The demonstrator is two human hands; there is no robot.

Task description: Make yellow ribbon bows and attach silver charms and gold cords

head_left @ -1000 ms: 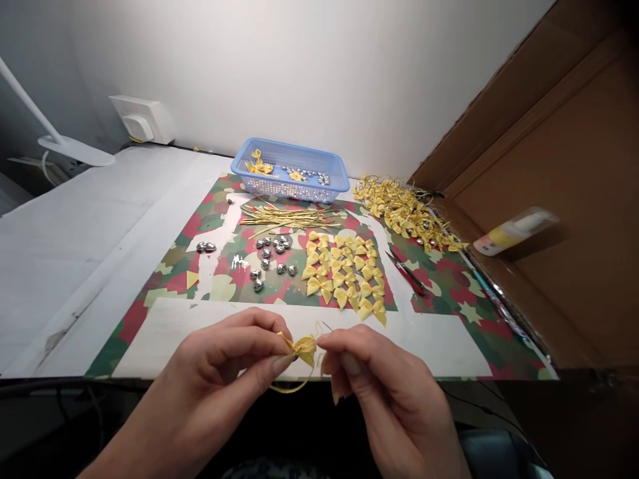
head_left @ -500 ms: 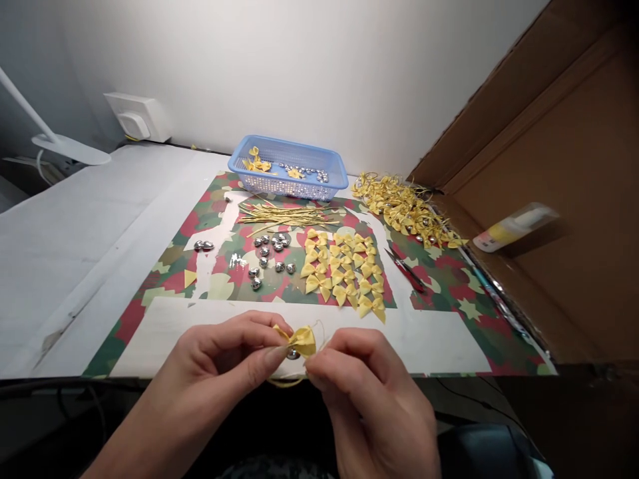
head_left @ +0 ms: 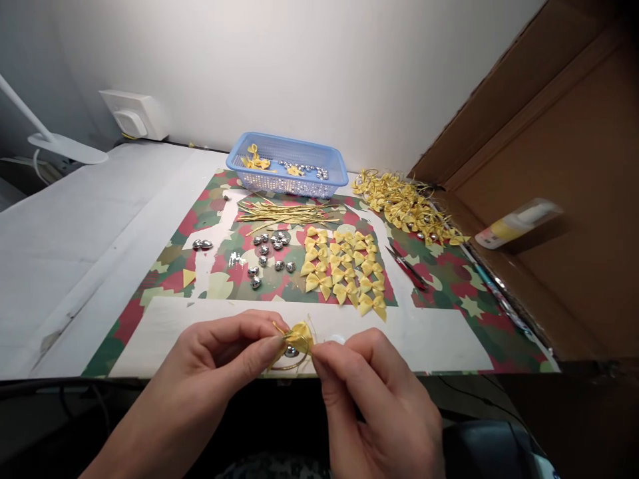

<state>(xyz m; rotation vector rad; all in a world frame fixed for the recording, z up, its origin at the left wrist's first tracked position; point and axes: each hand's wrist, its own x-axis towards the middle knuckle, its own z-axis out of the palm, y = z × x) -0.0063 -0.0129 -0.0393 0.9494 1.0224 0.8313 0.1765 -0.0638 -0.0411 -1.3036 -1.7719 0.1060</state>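
My left hand [head_left: 227, 359] pinches a yellow ribbon bow [head_left: 301, 336] between thumb and forefinger, just over the table's front edge. Beneath the bow shows a silver jingle bell [head_left: 291, 352]. A loop of thin gold cord [head_left: 295, 366] curves below the bell toward the right. My right hand [head_left: 382, 402] is closed in a pinch at the bow's right side, on the cord; its fingertips partly cover what they grip. Beyond the hands lie columns of yellow bows [head_left: 344, 266] and loose silver bells [head_left: 263, 251].
Gold cords [head_left: 284, 214] lie in front of a blue basket [head_left: 287, 183] holding bows and bells. A heap of belled bows [head_left: 399, 203] is at back right, scissors [head_left: 407, 267] nearer. A bottle [head_left: 519, 225] stands by the cardboard wall [head_left: 539, 133].
My right fingertips have shifted slightly, still beside the bow. The gold cord's loop now shows higher, around the bell. The bow has turned a little in my left hand.
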